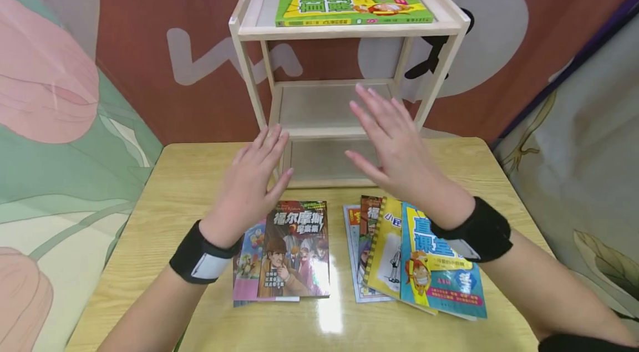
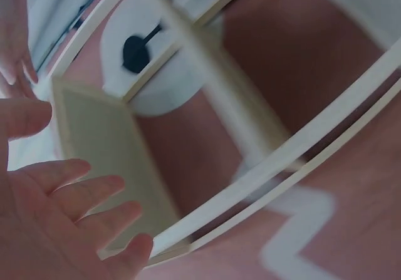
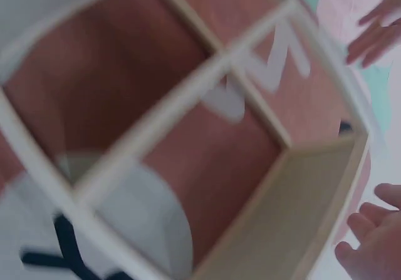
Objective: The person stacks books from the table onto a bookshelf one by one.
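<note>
Both hands are raised over the table with fingers extended and nothing held. In the head view my left hand [image 1: 249, 188] is in front of the shelf's left side, above a pile topped by a dark comic-style book [image 1: 299, 252]. My right hand [image 1: 401, 147] overlaps the middle and lower tiers of the light wooden shelf [image 1: 344, 133]. Below its wrist lies a fanned pile with a blue book [image 1: 444, 285] and a yellow spiral-bound book [image 1: 386, 258]. On the top tier a green and yellow book [image 1: 349, 5] lies flat. Both wrist views show spread fingers beside the shelf frame.
The light wood table [image 1: 199, 169] carries the shelf at its back edge, with the two book piles in front. Behind hangs a reddish-brown printed cloth [image 1: 199, 102]. Patterned fabric [image 1: 65, 185] covers the left side, and a pale cloth [image 1: 589, 136] the right.
</note>
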Tool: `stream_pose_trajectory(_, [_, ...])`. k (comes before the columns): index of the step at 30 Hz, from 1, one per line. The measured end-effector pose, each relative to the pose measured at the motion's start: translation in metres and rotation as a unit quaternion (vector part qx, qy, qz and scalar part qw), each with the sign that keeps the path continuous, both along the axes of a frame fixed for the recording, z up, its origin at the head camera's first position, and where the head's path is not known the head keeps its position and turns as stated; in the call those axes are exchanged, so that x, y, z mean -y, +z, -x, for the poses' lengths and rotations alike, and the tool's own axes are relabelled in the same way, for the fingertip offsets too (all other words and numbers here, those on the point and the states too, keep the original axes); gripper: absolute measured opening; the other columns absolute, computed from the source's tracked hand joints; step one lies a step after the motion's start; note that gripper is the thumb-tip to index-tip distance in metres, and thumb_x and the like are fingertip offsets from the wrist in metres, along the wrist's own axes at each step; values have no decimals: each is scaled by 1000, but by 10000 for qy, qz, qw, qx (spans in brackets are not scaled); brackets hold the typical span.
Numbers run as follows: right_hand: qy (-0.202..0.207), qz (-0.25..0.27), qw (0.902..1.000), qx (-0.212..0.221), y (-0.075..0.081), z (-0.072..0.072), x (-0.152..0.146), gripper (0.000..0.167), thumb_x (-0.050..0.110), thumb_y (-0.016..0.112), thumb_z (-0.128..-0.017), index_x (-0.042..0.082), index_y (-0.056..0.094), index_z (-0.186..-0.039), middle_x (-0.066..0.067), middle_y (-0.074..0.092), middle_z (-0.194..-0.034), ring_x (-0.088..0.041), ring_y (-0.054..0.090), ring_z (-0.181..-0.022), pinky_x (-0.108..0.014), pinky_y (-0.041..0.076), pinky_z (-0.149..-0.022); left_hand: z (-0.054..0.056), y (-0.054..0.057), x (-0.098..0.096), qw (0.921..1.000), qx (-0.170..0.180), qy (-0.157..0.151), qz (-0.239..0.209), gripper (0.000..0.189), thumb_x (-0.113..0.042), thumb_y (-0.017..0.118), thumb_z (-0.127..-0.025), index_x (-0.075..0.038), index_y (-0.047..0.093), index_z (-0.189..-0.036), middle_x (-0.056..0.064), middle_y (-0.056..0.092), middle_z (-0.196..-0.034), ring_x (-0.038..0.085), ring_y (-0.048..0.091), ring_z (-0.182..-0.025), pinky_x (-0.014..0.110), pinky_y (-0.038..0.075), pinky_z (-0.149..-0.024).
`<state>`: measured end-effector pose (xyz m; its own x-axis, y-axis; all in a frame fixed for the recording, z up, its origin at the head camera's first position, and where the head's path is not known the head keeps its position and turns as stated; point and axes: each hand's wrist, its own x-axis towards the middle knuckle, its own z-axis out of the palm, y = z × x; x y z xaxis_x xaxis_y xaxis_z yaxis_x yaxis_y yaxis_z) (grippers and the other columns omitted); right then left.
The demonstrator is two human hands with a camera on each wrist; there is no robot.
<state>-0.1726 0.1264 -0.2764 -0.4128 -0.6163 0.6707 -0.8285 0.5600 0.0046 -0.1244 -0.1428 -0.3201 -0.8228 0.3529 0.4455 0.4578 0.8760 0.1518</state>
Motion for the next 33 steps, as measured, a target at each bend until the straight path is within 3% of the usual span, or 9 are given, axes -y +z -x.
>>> stream_pose_trajectory(4, [-39,-276,9982,532,-36,-15,5,71,50,39,-97,4,26,-149,-13,19,-157,-30,20,-144,-52,14,-117,-11,-33,2,9978,651,54,124,66,-40,46,-98,-11,20,-151,11,21,-156,31,19,-145,53,26,-112])
stream_pose_trajectory(7, [-189,-538,9932,1018,-61,-24,8,73,49,42,-96,5,21,-150,-11,13,-159,-28,16,-145,-50,12,-118,-18,-56,2,9952,951,61,200,68,-41,46,-98,-10,19,-151,12,20,-157,32,18,-144,54,27,-111])
stream_pose_trajectory(11, [-382,-915,9814,1647,-92,-39,16,76,43,53,-93,6,21,-151,-9,9,-160,-28,14,-146,-48,12,-118,-30,-84,1,9893,1423,160,267,70,-43,46,-97,-10,17,-152,12,17,-157,32,15,-145,56,26,-111])
stream_pose_trajectory(14, [-419,-1404,9678,2047,-114,-54,27,77,47,53,-92,5,22,-150,-8,5,-160,-28,12,-146,-47,14,-117,-40,-101,2,9838,1751,260,274,70,-43,48,-96,-11,18,-152,11,16,-157,32,17,-145,58,25,-110])
stream_pose_trajectory(19, [-152,-2223,9360,2726,-150,-79,48,84,57,48,-91,3,22,-150,-12,1,-159,-29,8,-147,-46,14,-117,-52,-121,6,9791,1991,394,155,69,-32,58,-92,-8,27,-149,14,22,-155,34,23,-143,63,25,-108])
stream_pose_trajectory(22, [-57,-2481,9234,2929,-165,-87,58,86,61,45,-91,2,21,-150,-15,4,-159,-30,9,-146,-47,15,-117,-56,-131,9,9778,2039,462,168,68,-32,59,-92,-7,30,-148,16,25,-154,35,24,-142,64,26,-106])
stream_pose_trajectory(27, [3,-2479,9138,3218,-177,-95,71,94,69,40,-88,2,19,-150,-16,5,-159,-32,8,-146,-48,16,-117,-63,-143,16,9737,2191,538,322,68,-37,56,-93,-8,29,-149,17,22,-155,34,20,-143,64,28,-106])
stream_pose_trajectory(33, [99,-2681,9139,3047,-189,-99,76,108,76,46,-78,0,17,-150,-21,3,-158,-35,5,-146,-49,16,-116,-67,-151,18,9698,2338,575,384,71,-41,55,-94,-6,26,-149,18,18,-156,37,16,-144,65,26,-106])
